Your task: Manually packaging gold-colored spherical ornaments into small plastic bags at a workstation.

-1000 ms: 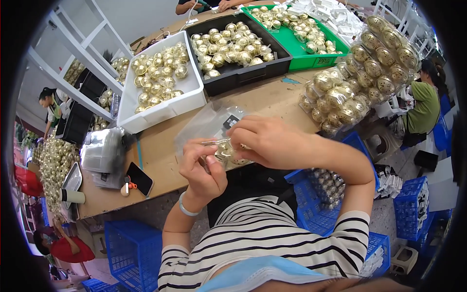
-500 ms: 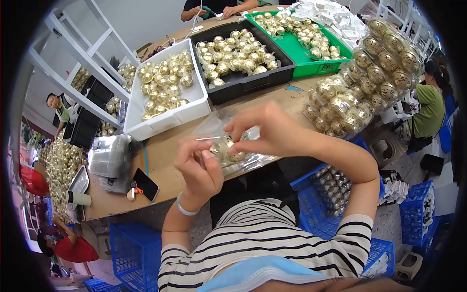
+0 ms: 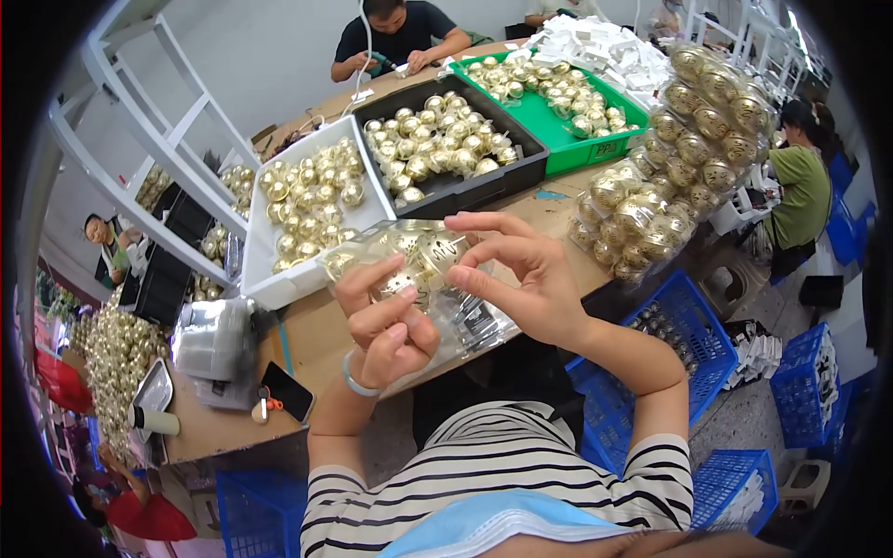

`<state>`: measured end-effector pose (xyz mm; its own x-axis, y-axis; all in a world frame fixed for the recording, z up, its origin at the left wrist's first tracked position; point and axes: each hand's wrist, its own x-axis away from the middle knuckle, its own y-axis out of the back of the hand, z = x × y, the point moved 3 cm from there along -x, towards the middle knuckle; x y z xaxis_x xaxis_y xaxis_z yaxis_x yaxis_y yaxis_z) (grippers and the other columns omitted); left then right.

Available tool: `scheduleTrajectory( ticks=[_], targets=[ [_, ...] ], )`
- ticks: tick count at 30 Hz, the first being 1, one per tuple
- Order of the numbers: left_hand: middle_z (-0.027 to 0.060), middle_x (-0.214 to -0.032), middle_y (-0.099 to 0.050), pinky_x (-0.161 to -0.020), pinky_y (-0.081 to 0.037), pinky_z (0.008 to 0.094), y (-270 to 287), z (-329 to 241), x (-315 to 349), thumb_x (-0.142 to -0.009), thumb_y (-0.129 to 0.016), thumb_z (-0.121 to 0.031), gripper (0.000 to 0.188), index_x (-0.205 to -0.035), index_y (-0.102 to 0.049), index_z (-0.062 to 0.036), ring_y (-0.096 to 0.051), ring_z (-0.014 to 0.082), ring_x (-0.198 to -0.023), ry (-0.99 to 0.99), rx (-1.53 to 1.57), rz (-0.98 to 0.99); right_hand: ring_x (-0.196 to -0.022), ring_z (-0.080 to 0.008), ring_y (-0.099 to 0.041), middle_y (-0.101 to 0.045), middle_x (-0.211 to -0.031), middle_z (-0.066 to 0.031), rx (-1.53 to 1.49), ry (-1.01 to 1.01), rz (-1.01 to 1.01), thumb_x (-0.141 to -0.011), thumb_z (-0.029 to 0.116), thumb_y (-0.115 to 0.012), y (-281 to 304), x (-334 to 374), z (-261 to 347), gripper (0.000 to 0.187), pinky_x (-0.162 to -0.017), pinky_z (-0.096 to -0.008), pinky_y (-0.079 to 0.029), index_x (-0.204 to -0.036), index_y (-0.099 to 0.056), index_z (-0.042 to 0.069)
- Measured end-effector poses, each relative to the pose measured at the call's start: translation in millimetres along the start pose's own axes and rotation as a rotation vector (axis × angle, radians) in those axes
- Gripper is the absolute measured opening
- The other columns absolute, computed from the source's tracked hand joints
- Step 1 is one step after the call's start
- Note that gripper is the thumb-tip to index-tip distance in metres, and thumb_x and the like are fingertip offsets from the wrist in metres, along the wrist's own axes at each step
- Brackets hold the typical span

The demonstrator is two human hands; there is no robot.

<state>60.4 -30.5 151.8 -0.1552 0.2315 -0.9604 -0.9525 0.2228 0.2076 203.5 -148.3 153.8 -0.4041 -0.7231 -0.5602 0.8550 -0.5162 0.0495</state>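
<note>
Over the near edge of the table, a clear plastic bag (image 3: 381, 240) with several gold patterned balls (image 3: 443, 249) in it is held up between my hands. My left hand (image 3: 386, 321) is closed on the bag's lower left part, fingers curled round the balls. On the other side, my right hand (image 3: 530, 279) grips the bag with thumb and forefinger at the rightmost ball; its other fingers are bent. Below the balls, a flat clear plastic packet with a dark printed patch (image 3: 479, 318) lies at the table edge, partly behind my right hand.
White (image 3: 279, 292), black (image 3: 456, 193) and green (image 3: 558, 163) trays of gold balls stand across the table. Bagged balls (image 3: 642, 205) pile up at right. A stack of clear bags (image 3: 214, 339) and a phone (image 3: 288, 391) lie left. Blue crates (image 3: 712, 339) stand below. A co-worker (image 3: 400, 37) sits opposite.
The bag has come up and turned, so more of its balls show. My right hand has moved right and opened its grip wider. The view has shifted, showing more of the co-worker opposite.
</note>
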Motion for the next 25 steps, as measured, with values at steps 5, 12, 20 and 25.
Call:
scheduleTrajectory(
  ticks=[5,12,20,25],
  targets=[
    [0.0115,-0.114,-0.052,-0.075,-0.049,0.0508,-13,10,5,-0.087,-0.053,0.004,0.049,-0.127,-0.031,-0.015,-0.065,0.0404,-0.098,-0.206,-0.018,0.123,-0.124,-0.0225,-0.059,-0.056,-0.135,-0.0162,-0.075,-0.033,-0.006,-0.087,0.0,-0.077,14,-4,-14,0.005,-0.102,-0.0323,-0.05,-0.09,-0.074,-0.003],
    [0.0112,-0.112,-0.056,-0.072,-0.047,0.0505,-37,34,1,-0.096,-0.058,-0.006,0.024,-0.112,-0.041,-0.0112,-0.063,0.042,-0.098,-0.066,0.282,0.093,-0.12,-0.0173,-0.058,-0.054,-0.138,-0.0121,0.31,0.039,-0.157,-0.073,0.02,-0.092,41,-19,-24,0.047,-0.094,-0.0341,-0.054,-0.11,-0.068,0.003],
    [0.0094,-0.099,-0.059,-0.079,-0.049,0.0484,-80,47,-33,-0.086,-0.053,0.005,0.041,-0.121,-0.038,-0.0115,-0.063,0.0361,-0.091,0.32,1.019,0.227,-0.127,-0.0354,-0.057,-0.062,-0.134,-0.0204,0.464,0.013,0.147,-0.106,0.019,-0.047,49,8,-10,0.039,-0.11,-0.0426,-0.043,-0.138,-0.056,-0.002],
    [0.0128,-0.101,-0.06,-0.09,-0.048,0.0549,-131,56,-69,-0.091,-0.059,-0.005,0.033,-0.12,-0.043,-0.0097,-0.064,0.0285,-0.1,0.233,1.034,0.771,-0.124,-0.0319,-0.062,-0.064,-0.132,-0.0209,0.632,-0.285,0.031,-0.104,0.016,-0.053,74,17,7,0.034,-0.105,-0.0397,-0.05,-0.133,-0.061,0.0]
  ],
)
